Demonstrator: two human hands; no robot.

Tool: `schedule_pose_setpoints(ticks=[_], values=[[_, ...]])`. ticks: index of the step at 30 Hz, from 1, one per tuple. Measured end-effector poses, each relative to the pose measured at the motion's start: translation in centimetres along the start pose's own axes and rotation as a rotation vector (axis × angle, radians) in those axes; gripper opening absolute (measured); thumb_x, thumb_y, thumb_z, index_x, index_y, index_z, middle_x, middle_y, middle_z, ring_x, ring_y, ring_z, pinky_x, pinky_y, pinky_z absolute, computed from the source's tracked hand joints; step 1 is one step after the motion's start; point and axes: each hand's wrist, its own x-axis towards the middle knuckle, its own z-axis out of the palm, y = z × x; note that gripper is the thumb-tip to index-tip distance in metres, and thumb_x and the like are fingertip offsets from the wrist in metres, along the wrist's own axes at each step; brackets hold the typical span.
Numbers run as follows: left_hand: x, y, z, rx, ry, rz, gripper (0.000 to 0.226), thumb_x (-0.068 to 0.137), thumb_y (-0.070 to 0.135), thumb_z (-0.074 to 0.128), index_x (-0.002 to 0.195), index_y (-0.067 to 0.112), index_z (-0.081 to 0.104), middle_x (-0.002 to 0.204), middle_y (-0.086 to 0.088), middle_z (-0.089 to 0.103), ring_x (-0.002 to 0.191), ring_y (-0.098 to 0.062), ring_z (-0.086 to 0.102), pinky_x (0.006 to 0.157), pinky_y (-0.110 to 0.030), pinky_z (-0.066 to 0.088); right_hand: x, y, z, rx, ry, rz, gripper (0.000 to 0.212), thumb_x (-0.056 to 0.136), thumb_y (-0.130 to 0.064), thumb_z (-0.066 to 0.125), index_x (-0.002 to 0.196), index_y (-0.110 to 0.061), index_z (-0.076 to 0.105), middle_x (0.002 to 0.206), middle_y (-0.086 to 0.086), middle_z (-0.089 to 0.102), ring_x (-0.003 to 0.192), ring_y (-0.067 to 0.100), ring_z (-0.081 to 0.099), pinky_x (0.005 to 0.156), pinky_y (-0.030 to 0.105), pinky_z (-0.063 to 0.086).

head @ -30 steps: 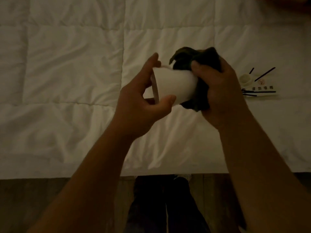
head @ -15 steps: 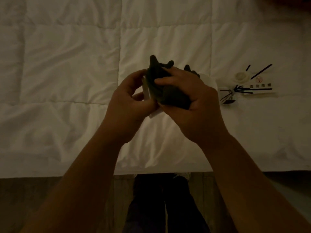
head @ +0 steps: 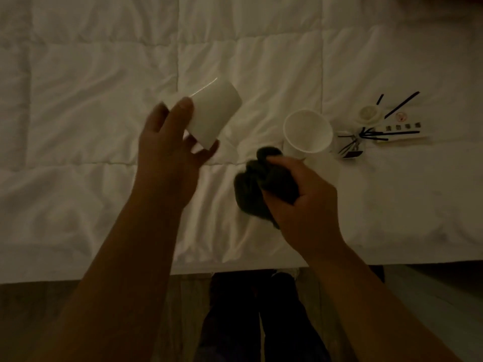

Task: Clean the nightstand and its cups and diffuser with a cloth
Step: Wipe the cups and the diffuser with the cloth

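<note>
Left hand (head: 170, 150) grips a tilted cup (head: 213, 111), right hand (head: 300, 194) clenches the cloth (head: 254, 189); next, probably set this cup down

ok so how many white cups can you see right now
2. One white cup is tilted in the left hand above the white quilt. The other white cup stands on the quilt beyond the right hand. None looks hidden.

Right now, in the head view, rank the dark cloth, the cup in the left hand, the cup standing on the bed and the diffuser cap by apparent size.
1. Dark cloth
2-3. Held cup and standing cup: too alike to rank
4. Diffuser cap
</note>
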Motion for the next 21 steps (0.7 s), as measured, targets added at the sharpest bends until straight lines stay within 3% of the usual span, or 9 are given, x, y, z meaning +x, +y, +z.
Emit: schedule_pose_setpoints(ticks=[3,5,6,7,9,12,15,18,21], values=[[1.7,-0.1,0.5,0.564,0.027,0.236,0.078,0.067,0.046,0.076,0.137,0.028,0.047,0.137,0.005,0.052,0.114,-0.012,0.059,0.088,-0.036,0.054,-1.6,1.1,-1.4,0.08,0.012,0.1,0.038,0.084,-0.008,0.073,0.117,-0.023,0.063,0.108,-0.014,0.067,0.103,-0.003,0.062,0.089,0.017,0.05],[2.2,-1.4,0.8,0.986,0.009,0.415,0.087,0.068,0.051,0.076,0.143,0.025,0.04,0.145,0.003,0.045,0.126,-0.009,0.045,0.104,-0.028,0.039,-1.9,1.5,-2.3,0.133,0.071,0.138,0.041,0.083,-0.01,0.073,0.114,-0.033,0.061,0.106,-0.029,0.064,0.105,-0.008,0.059,0.087,0.01,0.047],[2.4,-2.4,1.0,1.169,-0.023,0.498,0.089,0.07,0.05,0.077,0.145,0.022,0.037,0.148,0.001,0.041,0.13,-0.012,0.04,0.106,-0.023,0.031,-1.9,1.7,-2.8,0.161,0.105,0.172,0.041,0.083,-0.01,0.073,0.112,-0.037,0.061,0.104,-0.032,0.065,0.106,-0.009,0.059,0.086,0.008,0.046],[2.5,-3.2,1.1,1.316,-0.06,0.556,0.092,0.071,0.048,0.078,0.146,0.02,0.034,0.15,0.0,0.037,0.133,-0.018,0.036,0.105,-0.025,0.027,-1.7,1.8,-3.2,0.194,0.131,0.217,0.041,0.082,-0.012,0.073,0.109,-0.041,0.062,0.104,-0.033,0.065,0.105,-0.009,0.059,0.084,0.008,0.047],[2.8,-4.7,1.3,1.514,-0.129,0.558,0.096,0.072,0.046,0.078,0.149,0.021,0.026,0.156,0.002,0.028,0.137,-0.03,0.03,0.106,-0.041,0.033,-1.4,2.1,-3.9,0.273,0.152,0.311,0.035,0.079,-0.022,0.073,0.102,-0.047,0.065,0.102,-0.029,0.067,0.101,-0.006,0.062,0.081,0.013,0.051],[3.1,-5.5,1.9,1.72,-0.167,0.499,0.1,0.074,0.053,0.074,0.151,0.026,0.018,0.161,0.006,0.015,0.14,-0.032,0.024,0.103,-0.059,0.035,-1.1,2.8,-5.0,0.329,0.159,0.38,0.029,0.074,-0.032,0.071,0.096,-0.051,0.067,0.101,-0.024,0.069,0.097,-0.003,0.064,0.08,0.023,0.052],[3.4,-4.9,2.9,1.833,-0.176,0.499,0.106,0.07,0.072,0.061,0.152,0.027,0.012,0.163,0.002,0.005,0.147,-0.032,0.007,0.11,-0.067,0.012,-1.3,3.4,-5.9,0.38,0.185,0.423,0.029,0.069,-0.038,0.073,0.096,-0.05,0.069,0.102,-0.019,0.071,0.098,0.003,0.067,0.082,0.032,0.054],[2.1,-4.9,5.6,1.814,-0.219,0.633,0.109,0.067,0.082,0.046,0.152,0.024,0.01,0.163,-0.004,0.0,0.148,-0.029,-0.005,0.109,-0.061,-0.005,-1.6,3.8,-6.8,0.504,0.247,0.486,0.031,0.069,-0.036,0.075,0.097,-0.047,0.071,0.106,-0.013,0.072,0.099,0.011,0.069,0.083,0.038,0.057],[0.9,-7.2,9.9,1.768,-0.409,0.725,0.105,0.074,0.069,0.061,0.152,0.017,0.014,0.162,-0.011,0.006,0.148,-0.03,0.0,0.112,-0.053,-0.002,-1.7,3.8,-7.8,0.532,0.325,0.463,0.035,0.067,-0.038,0.075,0.101,-0.043,0.071,0.111,-0.008,0.071,0.105,0.016,0.067,0.085,0.039,0.057]])
